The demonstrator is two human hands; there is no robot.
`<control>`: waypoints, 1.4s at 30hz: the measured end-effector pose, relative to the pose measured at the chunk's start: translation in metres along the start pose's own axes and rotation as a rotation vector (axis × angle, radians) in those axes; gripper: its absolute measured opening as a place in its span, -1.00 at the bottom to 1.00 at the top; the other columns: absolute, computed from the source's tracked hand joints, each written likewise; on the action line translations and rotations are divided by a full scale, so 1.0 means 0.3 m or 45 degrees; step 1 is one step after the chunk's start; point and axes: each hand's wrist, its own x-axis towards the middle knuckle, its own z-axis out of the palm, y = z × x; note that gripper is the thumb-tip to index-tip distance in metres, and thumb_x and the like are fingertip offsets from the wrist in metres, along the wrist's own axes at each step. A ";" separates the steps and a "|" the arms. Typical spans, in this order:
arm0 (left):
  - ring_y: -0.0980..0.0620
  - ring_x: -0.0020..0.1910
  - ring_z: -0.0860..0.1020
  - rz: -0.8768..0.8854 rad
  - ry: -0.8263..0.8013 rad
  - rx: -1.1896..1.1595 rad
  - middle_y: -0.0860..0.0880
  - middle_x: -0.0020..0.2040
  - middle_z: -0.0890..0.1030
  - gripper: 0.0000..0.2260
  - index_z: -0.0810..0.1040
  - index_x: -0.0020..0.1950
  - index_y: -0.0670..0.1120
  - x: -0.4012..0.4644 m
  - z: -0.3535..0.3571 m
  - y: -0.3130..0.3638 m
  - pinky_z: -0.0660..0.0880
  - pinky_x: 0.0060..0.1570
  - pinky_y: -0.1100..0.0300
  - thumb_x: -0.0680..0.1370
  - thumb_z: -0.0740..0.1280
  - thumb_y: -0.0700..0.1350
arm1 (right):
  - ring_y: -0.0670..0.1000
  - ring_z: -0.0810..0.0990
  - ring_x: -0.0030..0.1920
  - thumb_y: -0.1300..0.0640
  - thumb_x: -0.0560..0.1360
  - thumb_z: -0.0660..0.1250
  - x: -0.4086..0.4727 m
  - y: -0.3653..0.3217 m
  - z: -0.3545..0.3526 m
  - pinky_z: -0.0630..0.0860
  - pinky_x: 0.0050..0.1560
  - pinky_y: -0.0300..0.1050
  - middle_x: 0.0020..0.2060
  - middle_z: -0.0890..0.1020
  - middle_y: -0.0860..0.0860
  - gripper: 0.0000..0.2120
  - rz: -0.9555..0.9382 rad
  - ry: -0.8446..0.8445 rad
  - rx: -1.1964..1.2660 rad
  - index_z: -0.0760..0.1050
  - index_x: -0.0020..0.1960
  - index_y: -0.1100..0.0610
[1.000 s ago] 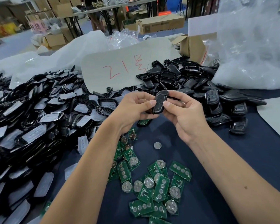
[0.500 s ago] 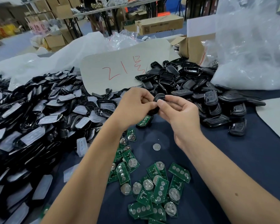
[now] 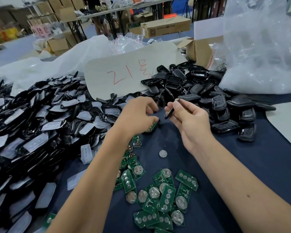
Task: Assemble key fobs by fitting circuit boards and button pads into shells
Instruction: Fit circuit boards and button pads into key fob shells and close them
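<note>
My right hand (image 3: pixel 190 120) pinches a black key fob shell (image 3: pixel 172 109) edge-on between thumb and fingers, above the dark blue table (image 3: pixel 242 165). My left hand (image 3: pixel 138 115) hovers just left of it with loosely curled fingers and nothing visible in them, over a green circuit board (image 3: pixel 151 127). Several more green boards with coin cells (image 3: pixel 165 197) lie scattered near me between my forearms. A loose coin cell (image 3: pixel 163 153) lies by itself. A big heap of black shells with translucent button pads (image 3: pixel 40 118) fills the left side.
Black fobs and shells (image 3: pixel 218 101) are piled at the right back. A cardboard sheet with red writing (image 3: pixel 124 71) leans behind my hands. A large clear plastic bag (image 3: pixel 262 52) and a cardboard box (image 3: pixel 203 49) stand far right. A loose pad (image 3: pixel 86 153) lies left.
Both hands held the black fob together before. My left hand has let go and dropped toward the table, while my right hand keeps the shell and has turned it edge-on.
</note>
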 end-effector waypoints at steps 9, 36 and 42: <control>-0.02 -0.29 0.65 -0.326 -0.202 -0.207 -0.07 -0.09 0.58 -0.82 0.55 0.04 -0.06 -0.014 0.008 -0.031 0.67 -0.22 0.08 0.55 0.52 -0.10 | 0.06 0.69 0.07 0.27 0.67 0.29 0.010 -0.032 -0.016 0.64 0.20 -0.04 0.04 0.74 0.09 -0.87 0.099 -0.226 -0.003 0.60 0.14 0.16; -0.10 -0.29 0.72 -0.568 -0.085 -1.376 -0.18 -0.25 0.71 -0.88 0.50 -0.10 -0.22 -0.007 0.028 -0.065 0.69 -0.26 0.12 0.59 0.40 -0.34 | 0.00 0.70 -0.10 0.31 0.61 0.32 0.012 -0.029 -0.027 0.67 -0.03 -0.13 -0.09 0.71 0.10 -0.84 0.183 -0.326 -0.055 0.63 0.15 0.26; -0.09 -0.21 0.68 -0.461 0.014 -1.307 -0.23 -0.12 0.71 -0.92 0.65 -0.07 -0.22 -0.018 0.039 -0.044 0.67 -0.22 0.15 0.53 0.51 -0.24 | -0.06 0.71 -0.15 0.33 0.58 0.38 0.015 -0.017 -0.025 0.69 -0.01 -0.15 -0.15 0.75 0.05 -0.89 0.105 -0.235 -0.117 0.67 0.04 0.22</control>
